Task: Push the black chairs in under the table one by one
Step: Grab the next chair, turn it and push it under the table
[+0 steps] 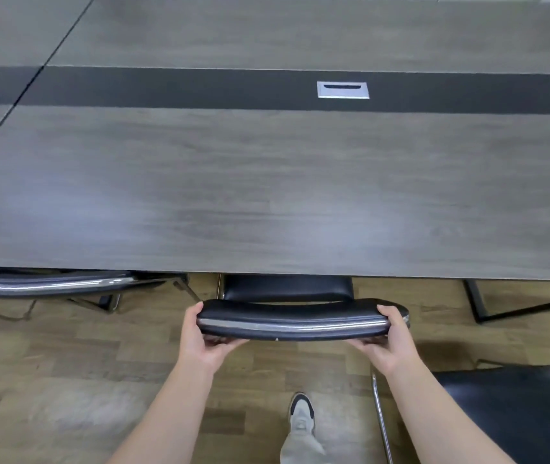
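A black chair with a chrome strip along its backrest stands at the near edge of the grey table. Most of its seat is hidden under the tabletop. My left hand grips the left end of the backrest, thumb on top and fingers underneath. My right hand grips the right end the same way. Another black chair on the left sits tucked under the table. A third black chair stands out on the floor at the lower right.
A silver cable port sits in the table's dark centre strip. A black table leg frame stands at the right. My shoe is on the wooden floor behind the chair. More chair backs show at the table's far side.
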`<state>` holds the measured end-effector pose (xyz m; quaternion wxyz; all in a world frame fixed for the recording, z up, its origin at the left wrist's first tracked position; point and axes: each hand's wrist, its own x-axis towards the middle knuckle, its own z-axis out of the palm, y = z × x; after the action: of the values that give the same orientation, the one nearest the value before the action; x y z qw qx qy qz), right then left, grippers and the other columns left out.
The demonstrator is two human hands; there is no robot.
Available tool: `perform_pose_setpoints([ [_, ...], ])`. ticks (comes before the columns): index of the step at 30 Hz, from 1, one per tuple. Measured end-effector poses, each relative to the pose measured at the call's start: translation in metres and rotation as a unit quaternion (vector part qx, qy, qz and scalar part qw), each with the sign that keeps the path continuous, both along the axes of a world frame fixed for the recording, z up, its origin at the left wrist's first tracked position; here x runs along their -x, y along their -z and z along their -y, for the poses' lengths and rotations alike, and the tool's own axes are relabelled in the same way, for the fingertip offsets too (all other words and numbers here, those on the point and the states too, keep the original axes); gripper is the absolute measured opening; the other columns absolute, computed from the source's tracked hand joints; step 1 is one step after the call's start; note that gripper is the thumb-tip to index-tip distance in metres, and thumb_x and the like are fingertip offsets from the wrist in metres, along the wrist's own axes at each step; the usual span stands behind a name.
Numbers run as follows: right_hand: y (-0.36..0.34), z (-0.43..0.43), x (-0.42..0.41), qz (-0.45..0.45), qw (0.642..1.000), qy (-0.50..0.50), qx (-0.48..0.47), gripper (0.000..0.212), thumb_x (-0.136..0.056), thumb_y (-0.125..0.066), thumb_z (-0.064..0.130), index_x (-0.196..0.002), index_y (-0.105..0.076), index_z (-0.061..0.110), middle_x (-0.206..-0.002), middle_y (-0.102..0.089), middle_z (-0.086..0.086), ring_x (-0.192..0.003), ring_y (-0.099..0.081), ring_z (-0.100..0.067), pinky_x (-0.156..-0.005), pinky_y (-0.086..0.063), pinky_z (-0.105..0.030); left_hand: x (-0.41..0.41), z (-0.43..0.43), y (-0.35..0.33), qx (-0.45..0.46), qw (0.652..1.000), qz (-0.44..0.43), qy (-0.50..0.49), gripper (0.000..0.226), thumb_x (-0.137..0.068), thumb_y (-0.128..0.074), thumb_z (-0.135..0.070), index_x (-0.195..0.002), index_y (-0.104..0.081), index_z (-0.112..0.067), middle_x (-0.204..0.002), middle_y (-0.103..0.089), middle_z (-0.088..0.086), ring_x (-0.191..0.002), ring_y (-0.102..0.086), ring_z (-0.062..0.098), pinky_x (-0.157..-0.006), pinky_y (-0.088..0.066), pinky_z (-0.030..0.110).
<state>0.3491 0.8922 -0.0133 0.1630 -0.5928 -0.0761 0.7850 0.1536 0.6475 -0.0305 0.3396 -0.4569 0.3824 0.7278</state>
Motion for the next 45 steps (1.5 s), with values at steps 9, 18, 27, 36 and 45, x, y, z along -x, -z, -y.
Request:
perform_pose_setpoints([
  [9, 0.001, -0.044, 0.050, -0.014, 1.000, 0.002, -0.004, 0.022, -0.091, -0.069, 0.014, -0.104, -0.054, 0.006, -0.118, -0.056, -0.019, -0.101, -0.055, -0.044, -0.077, -0.046, -0.075, 0.049, -0.044, 0.003, -0.015, 1.000, -0.015, 0.006, 0.045, -0.081, -0.075, -0.037, -0.110, -0.052, -0.011, -0.136, -0.048, 0.020, -0.106, -0.054, 0.047, -0.083, -0.044, 0.080],
  [18, 0.011, -0.053, 0.066, -0.027, 0.999, 0.022, -0.013, 0.020, -0.091, -0.067, 0.014, -0.105, -0.055, 0.006, -0.116, -0.058, -0.018, -0.104, -0.057, -0.043, -0.091, -0.044, -0.079, 0.069, -0.059, 0.000, -0.004, 1.000, -0.017, 0.009, 0.037, -0.087, -0.072, -0.036, -0.103, -0.051, -0.010, -0.118, -0.050, 0.019, -0.102, -0.054, 0.045, -0.078, -0.042, 0.079],
  [27, 0.015, -0.052, 0.061, -0.019, 1.000, 0.009, -0.010, 0.025, -0.092, -0.070, 0.019, -0.110, -0.057, 0.008, -0.120, -0.057, -0.019, -0.103, -0.057, -0.044, -0.094, -0.044, -0.078, 0.061, -0.057, -0.004, -0.011, 0.999, -0.028, 0.019, 0.044, -0.086, -0.075, -0.046, -0.107, -0.053, -0.015, -0.126, -0.051, 0.019, -0.119, -0.050, 0.047, -0.082, -0.045, 0.080],
  [36, 0.015, -0.037, 0.038, -0.040, 0.999, -0.025, -0.022, 0.067, -0.088, -0.077, 0.038, -0.145, -0.046, 0.023, -0.150, -0.043, -0.021, -0.134, -0.050, -0.050, -0.104, -0.044, -0.072, 0.042, -0.041, -0.017, -0.030, 0.999, -0.028, 0.027, 0.062, -0.090, -0.071, -0.047, -0.139, -0.041, -0.021, -0.151, -0.043, 0.021, -0.139, -0.042, 0.052, -0.103, -0.038, 0.076],
  [45, -0.018, 0.029, -0.056, -0.051, 0.995, 0.011, -0.087, 0.074, -0.099, -0.064, 0.042, -0.161, -0.030, 0.023, -0.148, -0.058, -0.016, -0.131, -0.060, -0.033, -0.102, -0.052, -0.052, -0.029, 0.005, -0.044, -0.030, 0.985, -0.082, 0.152, 0.076, -0.091, -0.070, -0.045, -0.156, -0.034, -0.030, -0.149, -0.053, 0.013, -0.129, -0.056, 0.044, -0.095, -0.048, 0.071],
])
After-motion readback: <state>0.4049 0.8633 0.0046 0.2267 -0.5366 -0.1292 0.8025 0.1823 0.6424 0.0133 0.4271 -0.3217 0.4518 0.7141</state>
